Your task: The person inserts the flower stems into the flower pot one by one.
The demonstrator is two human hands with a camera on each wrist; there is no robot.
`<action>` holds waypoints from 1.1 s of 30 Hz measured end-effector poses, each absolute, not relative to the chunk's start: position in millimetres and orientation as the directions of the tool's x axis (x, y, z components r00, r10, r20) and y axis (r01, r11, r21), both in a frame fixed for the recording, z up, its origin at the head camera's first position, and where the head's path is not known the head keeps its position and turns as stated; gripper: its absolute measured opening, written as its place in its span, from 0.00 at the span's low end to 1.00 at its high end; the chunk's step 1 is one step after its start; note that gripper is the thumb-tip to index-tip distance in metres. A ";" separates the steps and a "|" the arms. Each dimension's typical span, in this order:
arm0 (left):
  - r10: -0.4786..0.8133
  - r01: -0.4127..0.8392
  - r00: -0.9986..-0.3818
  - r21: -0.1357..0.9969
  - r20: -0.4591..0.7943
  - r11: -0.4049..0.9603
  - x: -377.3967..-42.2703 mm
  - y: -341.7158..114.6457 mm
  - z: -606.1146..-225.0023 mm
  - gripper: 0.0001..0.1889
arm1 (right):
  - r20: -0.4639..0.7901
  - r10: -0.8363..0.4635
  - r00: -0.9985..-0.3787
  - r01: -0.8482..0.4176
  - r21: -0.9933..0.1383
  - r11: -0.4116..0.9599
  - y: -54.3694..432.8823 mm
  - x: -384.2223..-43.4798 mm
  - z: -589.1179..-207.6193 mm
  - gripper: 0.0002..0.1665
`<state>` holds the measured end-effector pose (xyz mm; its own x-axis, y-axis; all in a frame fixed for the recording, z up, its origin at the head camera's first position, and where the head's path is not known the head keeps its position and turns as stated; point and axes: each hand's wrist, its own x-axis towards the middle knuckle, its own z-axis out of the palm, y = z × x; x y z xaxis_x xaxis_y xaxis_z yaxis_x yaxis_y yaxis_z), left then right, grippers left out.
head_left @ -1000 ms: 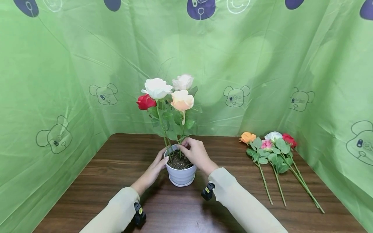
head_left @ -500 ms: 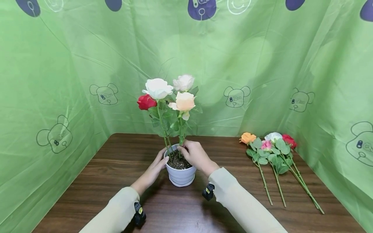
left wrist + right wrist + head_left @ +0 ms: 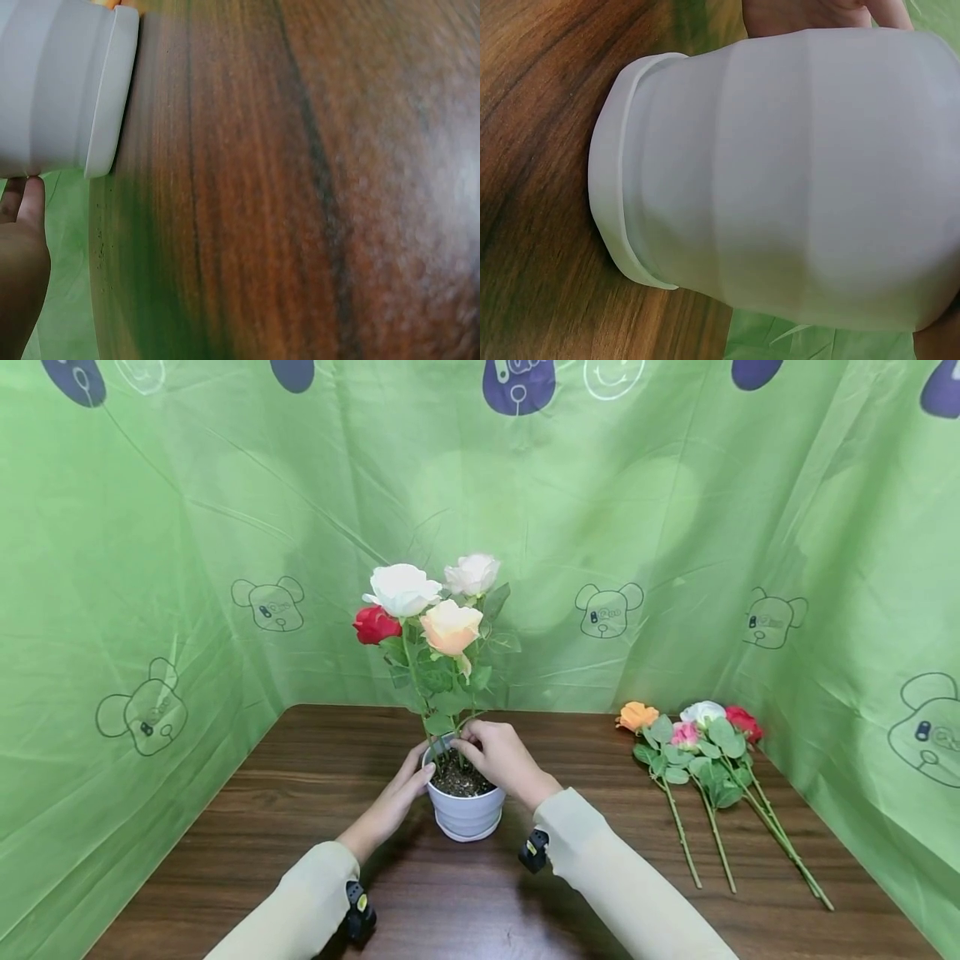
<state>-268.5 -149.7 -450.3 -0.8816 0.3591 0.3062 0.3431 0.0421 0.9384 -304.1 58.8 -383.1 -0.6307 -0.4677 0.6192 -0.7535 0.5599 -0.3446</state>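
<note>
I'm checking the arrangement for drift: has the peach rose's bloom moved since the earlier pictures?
Yes. In the head view, the peach rose has shifted left, judged against the pale pot, which has stayed put.

the pot (image 3: 467, 814), white and ribbed, stands upright; the peach rose (image 3: 452, 628), petals open, leans slightly, bloom above the pot.

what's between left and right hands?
The white pot, with soil and flower stems standing in it, sits between left hand and right hand; shown in head view.
</note>
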 end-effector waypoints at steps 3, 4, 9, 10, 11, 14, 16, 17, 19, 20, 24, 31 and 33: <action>0.354 0.344 -0.883 0.938 0.307 0.045 -268.7 -150.3 -450.4 0.28 | 0.604 -0.464 -0.648 -0.742 -0.360 0.566 58.6 -304.4 -382.1 0.11; 0.354 0.346 -0.883 0.937 0.309 0.047 -268.7 -150.2 -450.3 0.28 | 0.598 -0.462 -0.655 -0.736 -0.365 0.570 58.6 -304.7 -382.0 0.11; 0.359 0.346 -0.881 0.937 0.307 0.048 -268.8 -151.3 -451.4 0.28 | 0.580 -0.445 -0.683 -0.712 -0.389 0.585 58.6 -306.0 -383.0 0.12; 0.360 0.346 -0.881 0.937 0.307 0.047 -269.0 -151.3 -451.6 0.28 | 0.581 -0.442 -0.683 -0.711 -0.391 0.584 58.4 -306.3 -383.3 0.12; 0.359 0.344 -0.882 0.938 0.307 0.043 -269.2 -151.6 -452.0 0.28 | 0.583 -0.440 -0.683 -0.711 -0.392 0.584 58.1 -306.5 -383.4 0.12; 0.353 0.338 -0.885 0.940 0.304 0.037 -269.0 -151.7 -451.9 0.28 | 0.590 -0.439 -0.678 -0.714 -0.387 0.583 57.2 -307.2 -383.9 0.13; 0.355 0.334 -0.886 0.942 0.299 0.039 -268.9 -151.6 -451.7 0.28 | 0.592 -0.443 -0.673 -0.718 -0.380 0.583 57.0 -307.2 -383.7 0.12; 0.356 0.333 -0.886 0.942 0.298 0.040 -268.9 -151.6 -451.8 0.28 | 0.591 -0.445 -0.673 -0.718 -0.378 0.585 56.9 -307.1 -383.3 0.12; 0.356 0.330 -0.887 0.943 0.295 0.042 -269.1 -151.4 -451.7 0.29 | 0.588 -0.450 -0.672 -0.720 -0.374 0.585 57.2 -307.1 -382.2 0.11; 0.358 0.331 -0.886 0.943 0.294 0.043 -269.3 -151.2 -451.8 0.29 | 0.587 -0.453 -0.671 -0.721 -0.373 0.585 57.5 -307.0 -381.3 0.10; 0.360 0.329 -0.886 0.943 0.291 0.047 -269.4 -150.7 -452.2 0.29 | 0.575 -0.466 -0.673 -0.721 -0.369 0.586 59.1 -306.2 -377.8 0.09; 0.359 0.334 -0.886 0.941 0.293 0.058 -269.2 -150.7 -452.5 0.28 | 0.563 -0.463 -0.685 -0.712 -0.382 0.589 62.4 -304.4 -375.8 0.07; 0.360 0.335 -0.886 0.940 0.292 0.061 -269.5 -150.4 -452.7 0.28 | 0.563 -0.461 -0.686 -0.711 -0.385 0.589 63.9 -303.5 -375.6 0.07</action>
